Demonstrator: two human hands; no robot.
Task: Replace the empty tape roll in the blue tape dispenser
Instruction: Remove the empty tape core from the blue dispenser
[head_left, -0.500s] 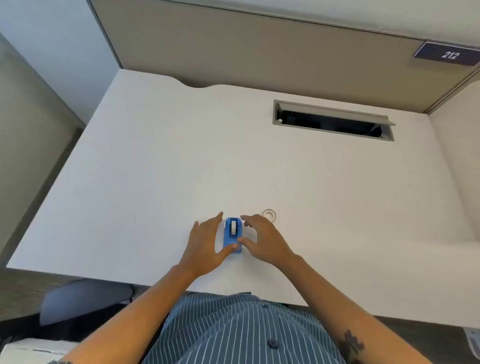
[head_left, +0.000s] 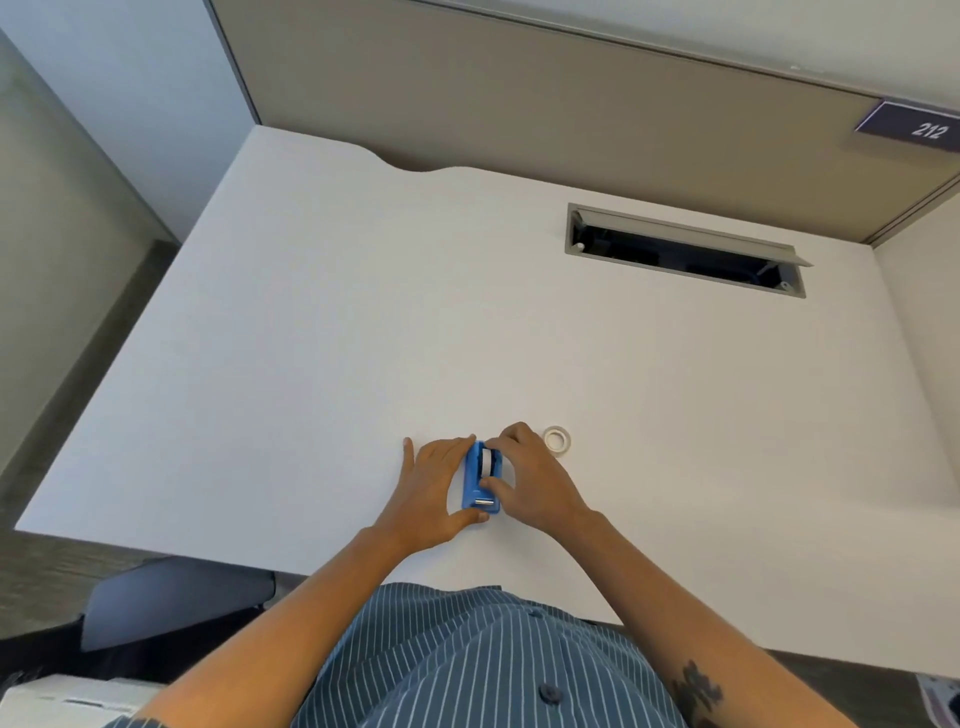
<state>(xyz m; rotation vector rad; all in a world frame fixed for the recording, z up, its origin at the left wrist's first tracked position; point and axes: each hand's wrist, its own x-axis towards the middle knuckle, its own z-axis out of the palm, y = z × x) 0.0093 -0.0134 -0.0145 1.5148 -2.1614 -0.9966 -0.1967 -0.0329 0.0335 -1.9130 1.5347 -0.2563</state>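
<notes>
The blue tape dispenser (head_left: 475, 483) stands on the white desk (head_left: 363, 338) near its front edge, its metal cutter end toward me. A white roll (head_left: 488, 462) sits in its cradle. My left hand (head_left: 434, 491) grips the dispenser's left side, thumb at the near end. My right hand (head_left: 530, 480) is curled over the right side, fingers and thumb pinching at the roll. A second tape roll (head_left: 557, 441), pale and flat on the desk, lies just to the right of my right hand.
An open grey cable tray (head_left: 685, 249) is sunk into the desk at the back right. Beige partition panels run along the back. A dark chair part (head_left: 176, 597) shows below the desk's front left edge.
Both hands have closed in on the dispenser: the left now presses against its side and the right has curled over the roll. The dispenser has barely shifted.
</notes>
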